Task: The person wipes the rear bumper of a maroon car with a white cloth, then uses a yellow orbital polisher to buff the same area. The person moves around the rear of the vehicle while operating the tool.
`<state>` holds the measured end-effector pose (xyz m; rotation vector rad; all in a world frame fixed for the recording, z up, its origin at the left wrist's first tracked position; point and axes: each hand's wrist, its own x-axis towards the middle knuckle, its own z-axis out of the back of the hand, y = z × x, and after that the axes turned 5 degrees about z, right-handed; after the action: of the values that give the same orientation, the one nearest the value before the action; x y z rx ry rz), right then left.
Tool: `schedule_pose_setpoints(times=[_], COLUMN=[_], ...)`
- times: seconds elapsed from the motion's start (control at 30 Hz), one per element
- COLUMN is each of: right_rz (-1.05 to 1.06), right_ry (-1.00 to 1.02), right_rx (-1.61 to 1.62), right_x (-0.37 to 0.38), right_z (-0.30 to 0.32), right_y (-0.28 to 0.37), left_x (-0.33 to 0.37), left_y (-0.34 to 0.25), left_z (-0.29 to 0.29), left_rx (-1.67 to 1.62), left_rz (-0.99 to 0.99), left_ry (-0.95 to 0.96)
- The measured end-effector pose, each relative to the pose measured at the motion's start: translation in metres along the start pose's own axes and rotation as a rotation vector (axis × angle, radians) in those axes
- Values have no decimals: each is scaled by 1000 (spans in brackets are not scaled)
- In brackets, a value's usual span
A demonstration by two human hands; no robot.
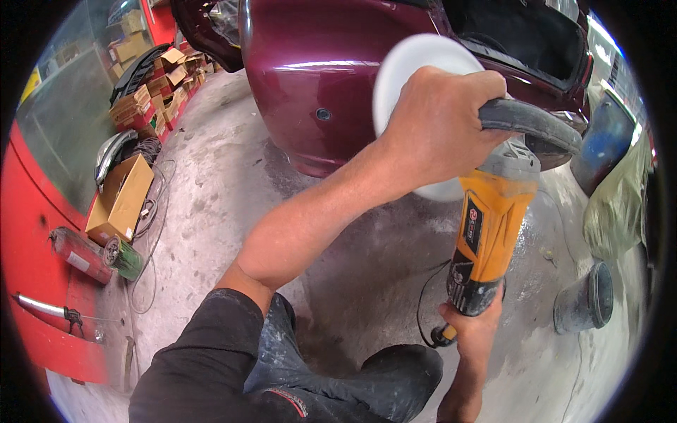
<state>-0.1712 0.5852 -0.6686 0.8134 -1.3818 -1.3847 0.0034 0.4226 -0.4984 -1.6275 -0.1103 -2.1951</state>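
With both hands I hold a yellow and black power polisher [497, 218], its rear end toward me. My left hand [448, 123] is closed round its black loop handle [539, 123] at the front. My right hand [479, 328] wraps the rear grip, its fingers partly hidden by the body. The round white pad [398, 70] stands on edge at the maroon car body panel [317, 63]; whether they touch is hidden. A round dark hole [323, 114] shows in the panel left of the pad.
Cardboard boxes [120, 201] line the left wall, with a red cylinder [77, 254], a green can [123, 257] and a caulking gun [46, 307] nearby. A grey bucket [584, 299] and a blue drum [603, 141] stand right. Cables [161, 240] lie on the concrete floor.
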Motion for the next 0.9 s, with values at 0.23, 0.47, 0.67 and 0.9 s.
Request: schedule_pose_setpoints(times=[0.23, 0.47, 0.67, 0.9], right_rz=[104, 258, 383, 548], right_ry=[188, 342, 486, 558], right_rx=[-81, -106, -22, -198], right_x=[3, 29, 52, 79], right_z=[1, -33, -84, -133], right_y=[43, 104, 136, 162], left_x=[-25, -12, -5, -3], left_y=[12, 37, 75, 108], left_z=[62, 125, 189, 256], left_rx=[-71, -204, -100, -253], left_rz=[161, 291, 561, 470], left_ry=[-142, -388, -581, -569])
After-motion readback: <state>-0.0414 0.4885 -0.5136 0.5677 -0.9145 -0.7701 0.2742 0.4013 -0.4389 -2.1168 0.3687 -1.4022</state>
